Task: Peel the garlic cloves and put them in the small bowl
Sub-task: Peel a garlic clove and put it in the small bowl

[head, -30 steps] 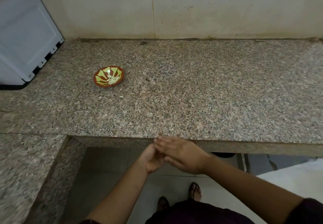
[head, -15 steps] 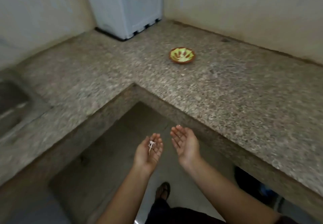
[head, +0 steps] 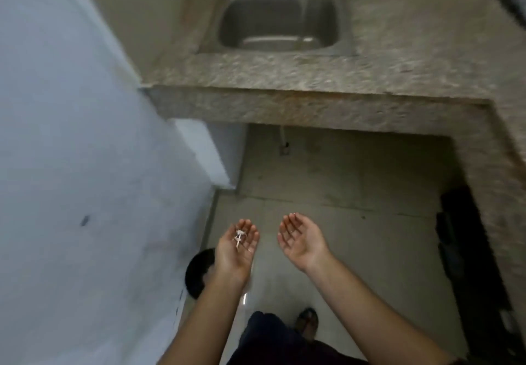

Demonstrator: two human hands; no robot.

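Both my hands are held out palm up over the floor, in front of the counter. My left hand (head: 236, 246) carries a small clump of white garlic peel (head: 238, 236) on its loosely cupped fingers. A little to the right, my right hand (head: 299, 239) lies open with nothing on it. The small bowl and the garlic cloves are out of view.
A steel sink (head: 277, 21) is set in the granite counter (head: 313, 74) ahead. A white wall (head: 71, 165) runs along the left. A dark round object (head: 197, 272) sits on the floor by that wall, under my left wrist. A dark shape (head: 466, 250) lies below the right counter.
The view has swung left, from the bowl on the counter to the sink. My hands, pressed together a second ago, are apart and palm up, the peel resting in the left.
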